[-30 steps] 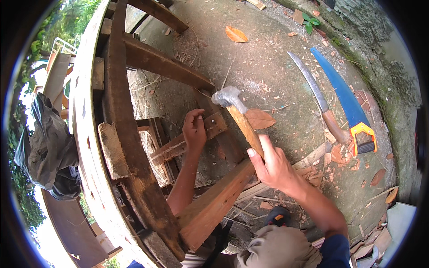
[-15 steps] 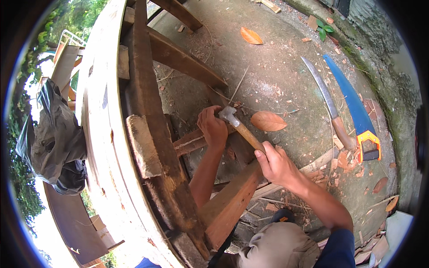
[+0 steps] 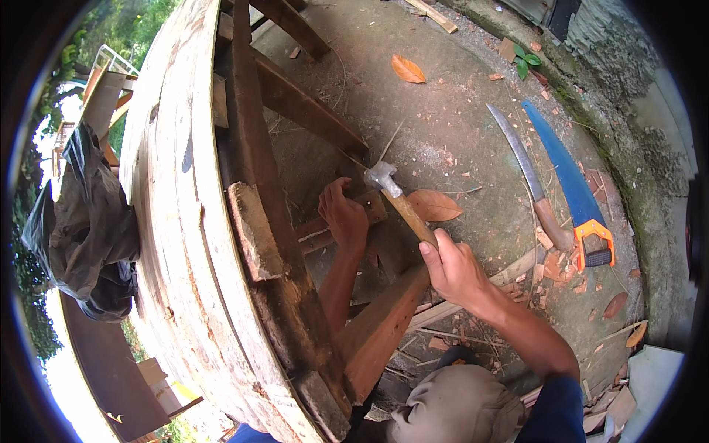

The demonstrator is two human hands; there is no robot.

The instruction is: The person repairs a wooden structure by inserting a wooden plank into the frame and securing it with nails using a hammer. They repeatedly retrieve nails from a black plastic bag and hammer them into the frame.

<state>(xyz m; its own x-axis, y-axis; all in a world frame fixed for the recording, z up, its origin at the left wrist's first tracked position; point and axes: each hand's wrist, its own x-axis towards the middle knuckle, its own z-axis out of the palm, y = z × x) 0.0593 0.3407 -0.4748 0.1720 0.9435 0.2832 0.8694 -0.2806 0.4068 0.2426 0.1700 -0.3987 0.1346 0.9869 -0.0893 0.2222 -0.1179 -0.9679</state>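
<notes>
My right hand is closed round the wooden handle of a hammer. Its grey metal head is raised up and to the left, above a short wooden crosspiece low in the frame. Beneath the table, my left hand lies across that crosspiece with its fingers curled over it; the fingertips are partly hidden. A squared wooden leg slants between my forearms. On the left, the wooden table shows its pale plank top edge-on, with dark beams along its underside.
A curved machete and an orange-handled blue saw lie on the concrete floor at the right, among wood chips. Dry leaves lie about. A rough wall bounds the right side. A black plastic bag hangs beyond the table.
The hammer head has lifted slightly away from my left hand, uncovering more of the crosspiece. My left hand has drawn back a little. The whole view has shifted slightly.
</notes>
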